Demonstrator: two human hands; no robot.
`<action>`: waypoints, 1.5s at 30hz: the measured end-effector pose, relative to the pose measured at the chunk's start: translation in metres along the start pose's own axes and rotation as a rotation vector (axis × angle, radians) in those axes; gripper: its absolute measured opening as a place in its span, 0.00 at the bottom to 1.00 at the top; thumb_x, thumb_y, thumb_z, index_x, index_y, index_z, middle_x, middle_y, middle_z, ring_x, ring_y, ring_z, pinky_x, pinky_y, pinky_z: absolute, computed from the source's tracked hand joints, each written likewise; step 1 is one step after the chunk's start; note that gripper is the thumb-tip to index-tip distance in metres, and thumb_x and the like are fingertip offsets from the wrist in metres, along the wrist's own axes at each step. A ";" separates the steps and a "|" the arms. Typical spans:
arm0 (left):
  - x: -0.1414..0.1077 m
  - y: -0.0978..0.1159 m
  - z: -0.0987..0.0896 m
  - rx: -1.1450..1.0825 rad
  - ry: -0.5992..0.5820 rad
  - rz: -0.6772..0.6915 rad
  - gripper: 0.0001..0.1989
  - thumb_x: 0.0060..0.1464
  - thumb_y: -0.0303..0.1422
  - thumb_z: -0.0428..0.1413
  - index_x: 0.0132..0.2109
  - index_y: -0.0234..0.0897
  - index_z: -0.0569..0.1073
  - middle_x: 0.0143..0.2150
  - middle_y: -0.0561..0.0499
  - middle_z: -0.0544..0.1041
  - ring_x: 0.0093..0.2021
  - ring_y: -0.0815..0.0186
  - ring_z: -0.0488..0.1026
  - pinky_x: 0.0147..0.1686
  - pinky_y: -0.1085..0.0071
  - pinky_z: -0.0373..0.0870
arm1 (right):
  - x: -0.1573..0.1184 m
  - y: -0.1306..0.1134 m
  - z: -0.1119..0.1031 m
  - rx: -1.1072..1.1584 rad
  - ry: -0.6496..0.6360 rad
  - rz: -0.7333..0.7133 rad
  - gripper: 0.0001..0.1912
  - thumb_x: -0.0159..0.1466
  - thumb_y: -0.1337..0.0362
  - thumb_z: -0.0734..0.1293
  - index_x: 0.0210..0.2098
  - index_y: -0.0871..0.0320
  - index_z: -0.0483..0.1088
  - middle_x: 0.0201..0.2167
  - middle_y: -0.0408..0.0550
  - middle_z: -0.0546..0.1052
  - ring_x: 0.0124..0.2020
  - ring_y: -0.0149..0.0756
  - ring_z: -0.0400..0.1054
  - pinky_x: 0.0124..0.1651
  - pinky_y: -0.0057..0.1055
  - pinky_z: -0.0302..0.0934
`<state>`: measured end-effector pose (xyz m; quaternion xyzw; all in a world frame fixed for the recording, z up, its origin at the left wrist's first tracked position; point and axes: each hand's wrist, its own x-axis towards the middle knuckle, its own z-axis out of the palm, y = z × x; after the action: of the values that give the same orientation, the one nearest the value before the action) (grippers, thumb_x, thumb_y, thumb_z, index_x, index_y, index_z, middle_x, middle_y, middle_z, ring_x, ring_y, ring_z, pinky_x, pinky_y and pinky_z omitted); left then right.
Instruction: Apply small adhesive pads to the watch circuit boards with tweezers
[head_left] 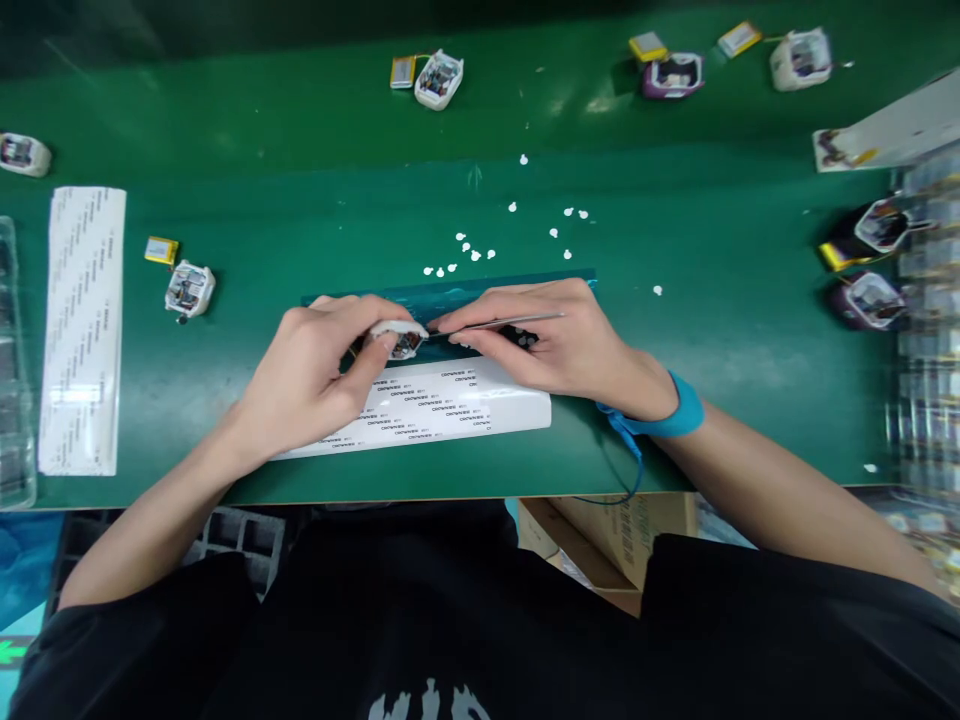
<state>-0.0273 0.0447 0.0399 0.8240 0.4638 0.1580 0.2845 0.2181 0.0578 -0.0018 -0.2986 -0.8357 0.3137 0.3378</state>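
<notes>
In the head view my left hand is closed around a small white device housing with its circuitry exposed. My right hand pinches a pair of thin metal tweezers, whose tip is at the right side of the housing; whether it touches anything inside I cannot tell. Below both hands lies a white printed adhesive sheet. A dark blue transparent strip is partly covered by my hands. A blue wrist strap circles my right wrist.
Small white round tabs are scattered beyond my hands. Open housings with batteries stand around, such as a white one and a purple one. More printed sheets lie at left. Clear trays line the right side.
</notes>
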 end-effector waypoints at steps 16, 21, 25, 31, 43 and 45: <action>-0.006 -0.001 0.010 0.314 -0.031 0.325 0.17 0.62 0.27 0.50 0.51 0.29 0.80 0.36 0.39 0.79 0.48 0.49 0.76 0.45 0.53 0.71 | -0.004 -0.005 0.006 -0.212 0.060 -0.134 0.08 0.70 0.69 0.66 0.45 0.60 0.77 0.36 0.45 0.83 0.34 0.33 0.77 0.34 0.29 0.71; -0.004 -0.004 0.012 0.351 -0.007 0.373 0.17 0.61 0.27 0.50 0.50 0.29 0.80 0.29 0.43 0.77 0.45 0.48 0.76 0.44 0.52 0.70 | -0.002 -0.006 -0.006 -0.412 0.163 -0.188 0.12 0.69 0.73 0.65 0.49 0.56 0.75 0.40 0.46 0.83 0.36 0.33 0.78 0.33 0.29 0.71; -0.007 0.001 0.011 0.195 0.033 0.453 0.14 0.61 0.25 0.51 0.48 0.32 0.79 0.33 0.44 0.80 0.45 0.51 0.76 0.47 0.52 0.69 | 0.000 -0.005 -0.012 -0.453 0.298 -0.248 0.16 0.68 0.73 0.67 0.53 0.54 0.72 0.40 0.44 0.83 0.35 0.32 0.77 0.33 0.29 0.73; 0.001 0.010 -0.004 -0.958 0.307 -0.234 0.06 0.65 0.27 0.52 0.42 0.37 0.73 0.38 0.46 0.83 0.35 0.62 0.78 0.36 0.65 0.71 | -0.001 -0.010 -0.009 -0.530 0.392 -0.338 0.15 0.65 0.77 0.68 0.49 0.61 0.74 0.44 0.52 0.83 0.40 0.34 0.79 0.37 0.28 0.76; 0.010 0.004 0.010 -1.169 0.351 -0.505 0.04 0.52 0.24 0.63 0.29 0.33 0.77 0.30 0.51 0.75 0.27 0.72 0.68 0.22 0.77 0.66 | -0.013 -0.041 -0.013 -0.638 0.066 -0.426 0.11 0.70 0.67 0.67 0.51 0.50 0.74 0.54 0.42 0.77 0.43 0.31 0.79 0.41 0.26 0.75; 0.008 0.003 0.012 -1.182 0.392 -0.509 0.06 0.49 0.25 0.64 0.28 0.35 0.75 0.27 0.54 0.72 0.24 0.73 0.67 0.19 0.77 0.66 | -0.012 -0.041 -0.010 -0.626 0.019 -0.376 0.11 0.70 0.66 0.66 0.49 0.46 0.75 0.54 0.38 0.77 0.42 0.30 0.79 0.40 0.25 0.75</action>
<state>-0.0149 0.0469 0.0325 0.3508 0.5222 0.4599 0.6266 0.2212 0.0271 0.0289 -0.2315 -0.9283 -0.0280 0.2896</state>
